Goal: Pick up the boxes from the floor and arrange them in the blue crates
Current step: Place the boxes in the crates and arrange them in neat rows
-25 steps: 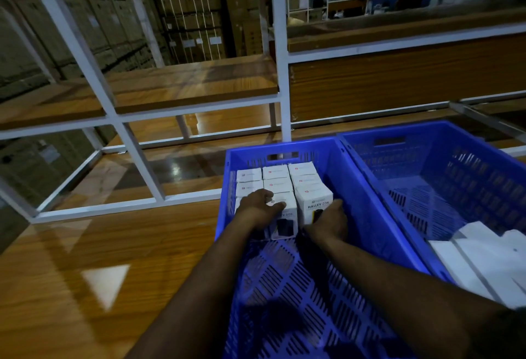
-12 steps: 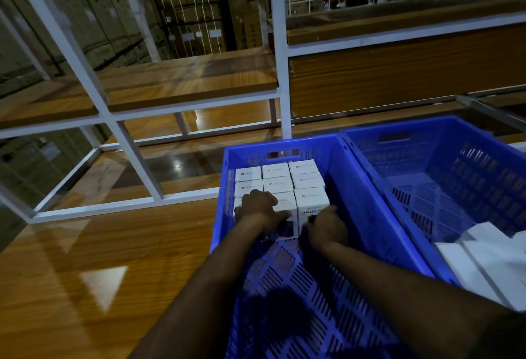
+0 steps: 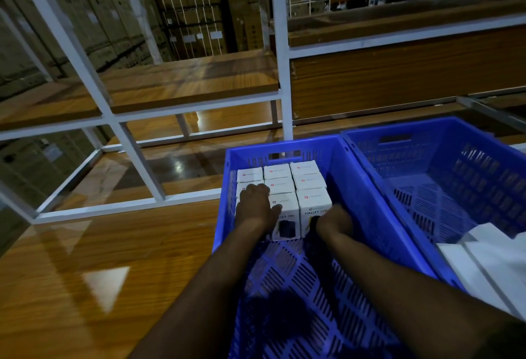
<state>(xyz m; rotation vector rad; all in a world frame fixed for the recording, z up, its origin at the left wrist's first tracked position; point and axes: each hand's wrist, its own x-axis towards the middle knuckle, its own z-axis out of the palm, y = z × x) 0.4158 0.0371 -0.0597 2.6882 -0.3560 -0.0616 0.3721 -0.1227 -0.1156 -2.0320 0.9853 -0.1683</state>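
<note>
Both hands were inside the left blue crate [image 3: 355, 185], at the block of small white boxes [image 3: 287, 185] packed against its far wall, three across and three rows deep. The near row stood upright with front faces showing; the right one read "HALLEY 20" [image 3: 314, 208]. Left hand [image 3: 254, 206] rested on top of the near-left box, which it mostly hid, with fingers bent over the box and thumb lying against the near-middle box [image 3: 286, 216]. Right hand [image 3: 334, 220] was at the lower right corner of the HALLEY box, touching its front; fingers were curled, but I could not tell whether they gripped the box or only pressed it. The near half of that crate's perforated floor was bare. The right blue crate [image 3: 484, 165] sat touching the first, side by side, with white flat packs [image 3: 489, 259] at its near end. Both crates sat on a glossy wood worktop [image 3: 85, 259]. Behind stood a white metal rack [image 3: 280, 74] with wood shelves, and beyond it stacked cardboard cartons [image 3: 185, 11] in dim light.
</note>
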